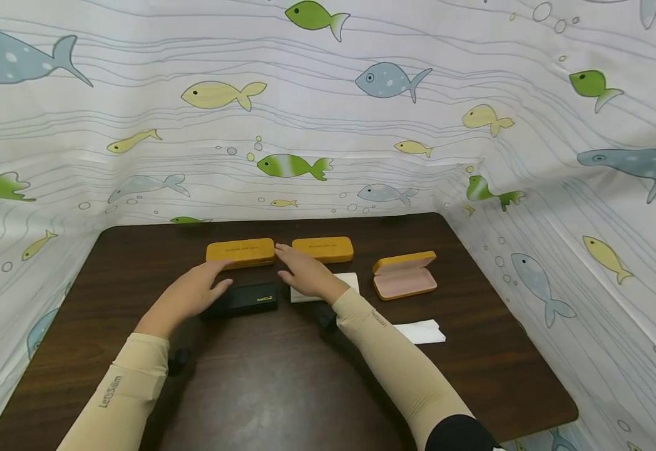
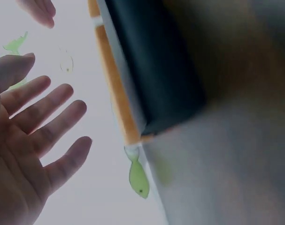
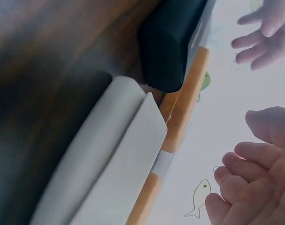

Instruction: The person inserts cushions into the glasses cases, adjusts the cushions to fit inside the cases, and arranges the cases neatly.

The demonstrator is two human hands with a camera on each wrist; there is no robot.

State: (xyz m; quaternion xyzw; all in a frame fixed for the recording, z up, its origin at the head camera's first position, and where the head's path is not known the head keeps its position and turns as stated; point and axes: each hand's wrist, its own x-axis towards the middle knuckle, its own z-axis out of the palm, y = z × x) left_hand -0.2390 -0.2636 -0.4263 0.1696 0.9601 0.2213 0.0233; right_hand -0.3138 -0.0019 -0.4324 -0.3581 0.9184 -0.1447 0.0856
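Observation:
My left hand [image 1: 193, 291] hovers over the left end of a black case [image 1: 256, 299] with small gold lettering. In the left wrist view its fingers [image 2: 55, 123] are spread and hold nothing. Above a white folded item [image 1: 348, 281] is my right hand [image 1: 312, 274], its fingers reaching toward the gap between two closed yellow cases. The left yellow case [image 1: 240, 252] lies behind the black one, and the right yellow case [image 1: 328, 249] sits behind the white item. Nothing is in my right palm [image 3: 259, 183] in the right wrist view.
To the right, a yellow case [image 1: 405, 283] with a pink lining stands with its lid up. A white strip [image 1: 426, 332] lies nearer me, partly behind my right sleeve. The dark wooden table [image 1: 271, 388] meets a fish-patterned curtain [image 1: 328, 125] at the back.

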